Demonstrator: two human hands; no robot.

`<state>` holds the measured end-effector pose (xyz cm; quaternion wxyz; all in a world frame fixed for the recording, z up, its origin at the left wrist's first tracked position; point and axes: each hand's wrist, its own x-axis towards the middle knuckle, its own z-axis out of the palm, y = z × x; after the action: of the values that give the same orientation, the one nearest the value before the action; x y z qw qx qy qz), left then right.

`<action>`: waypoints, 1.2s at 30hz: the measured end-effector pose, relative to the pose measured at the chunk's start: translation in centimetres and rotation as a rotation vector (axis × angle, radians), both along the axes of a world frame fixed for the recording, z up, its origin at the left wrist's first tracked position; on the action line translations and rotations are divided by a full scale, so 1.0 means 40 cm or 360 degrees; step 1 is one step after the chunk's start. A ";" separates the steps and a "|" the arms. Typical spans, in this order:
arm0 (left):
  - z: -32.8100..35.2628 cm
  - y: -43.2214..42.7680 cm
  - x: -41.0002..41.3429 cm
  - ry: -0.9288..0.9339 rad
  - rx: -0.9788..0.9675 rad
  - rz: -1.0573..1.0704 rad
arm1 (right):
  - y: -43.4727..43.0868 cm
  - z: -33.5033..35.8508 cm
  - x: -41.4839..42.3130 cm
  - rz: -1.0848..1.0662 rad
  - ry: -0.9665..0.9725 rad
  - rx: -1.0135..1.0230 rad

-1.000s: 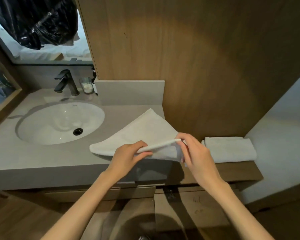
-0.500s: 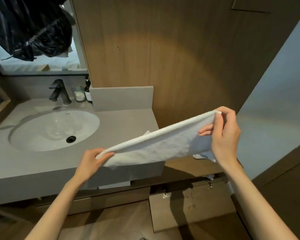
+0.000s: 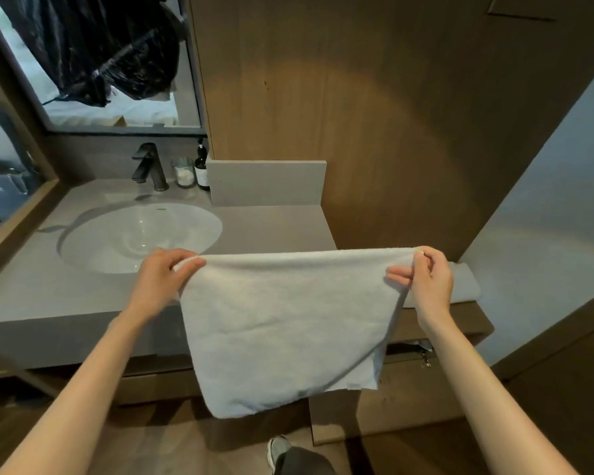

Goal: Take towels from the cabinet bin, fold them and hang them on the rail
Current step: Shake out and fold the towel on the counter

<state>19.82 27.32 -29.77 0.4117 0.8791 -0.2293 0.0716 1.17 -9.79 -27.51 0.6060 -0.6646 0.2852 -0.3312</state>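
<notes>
Fingers of the left hand (image 3: pixel 160 279) and right hand (image 3: pixel 426 277) are clamped on the top corners of a white towel (image 3: pixel 285 323) — it hangs flat in the air at the near edge of the table (image 3: pixel 271 228), right of the sink (image 3: pixel 138 234). Another folded towel (image 3: pixel 465 281) lies on the far right — behind the right hand.

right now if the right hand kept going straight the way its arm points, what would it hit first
Probably the folded towel on the wood shelf just beyond the right hand. The wall lies past that. Depth is hard to judge here, so the hand may pass above it.
</notes>
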 end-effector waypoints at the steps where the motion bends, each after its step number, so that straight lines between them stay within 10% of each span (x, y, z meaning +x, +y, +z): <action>1: -0.006 0.008 0.016 -0.0039 0.0111 -0.0020 | -0.004 -0.014 0.011 0.0020 0.0032 0.0029; 7: -0.009 -0.004 0.113 -0.0136 0.0489 0.0100 | -0.040 -0.087 0.134 0.0102 0.0141 0.0071; 16: -0.059 -0.142 0.392 0.0407 -0.0136 0.0429 | -0.148 -0.169 0.484 0.0132 0.0210 0.0065; 36: -0.192 -0.276 0.764 0.0664 -0.0281 0.0685 | -0.290 -0.278 0.917 0.0276 0.0475 0.0133</action>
<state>50.38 16.27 -37.44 0.5001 0.8639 0.0588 -0.0053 37.84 -21.38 -38.62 0.6103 -0.7028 0.3271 -0.1633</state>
